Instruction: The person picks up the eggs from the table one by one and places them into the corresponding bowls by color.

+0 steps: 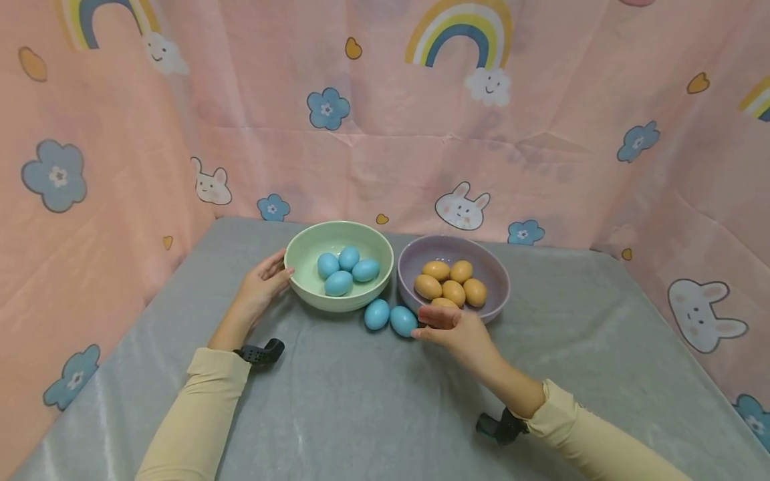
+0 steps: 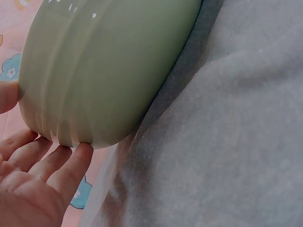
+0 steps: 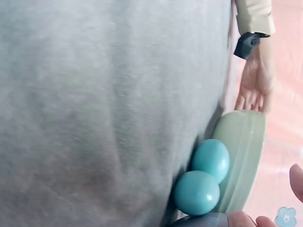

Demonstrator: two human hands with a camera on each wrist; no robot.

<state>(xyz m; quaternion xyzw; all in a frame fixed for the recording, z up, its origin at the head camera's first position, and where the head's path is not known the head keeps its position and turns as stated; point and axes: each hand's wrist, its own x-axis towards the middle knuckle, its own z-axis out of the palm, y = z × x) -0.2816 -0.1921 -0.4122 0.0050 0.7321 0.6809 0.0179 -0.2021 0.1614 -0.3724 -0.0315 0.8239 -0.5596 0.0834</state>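
A light green bowl (image 1: 313, 292) stands on the grey cloth with several blue eggs (image 1: 339, 283) inside. My left hand (image 1: 262, 286) touches its left side, fingertips spread along the outer wall and thumb by the rim; the left wrist view shows these fingers (image 2: 71, 172) nearly straight. Just in front of the bowls lie two more blue eggs, a left one (image 1: 377, 314) and a right one (image 1: 404, 321). Beside the right egg hovers my right hand (image 1: 460, 334), thumb apart from the extended fingers, nothing held. It partly covers the front of a purple bowl (image 1: 496, 284) holding several yellow-brown eggs (image 1: 454, 292).
Grey cloth (image 1: 373, 414) covers the table. Pink printed curtains (image 1: 385, 167) hang behind it and at both sides. A dark wrist device (image 1: 261, 352) is on the left arm and another (image 1: 502, 426) on the right arm.
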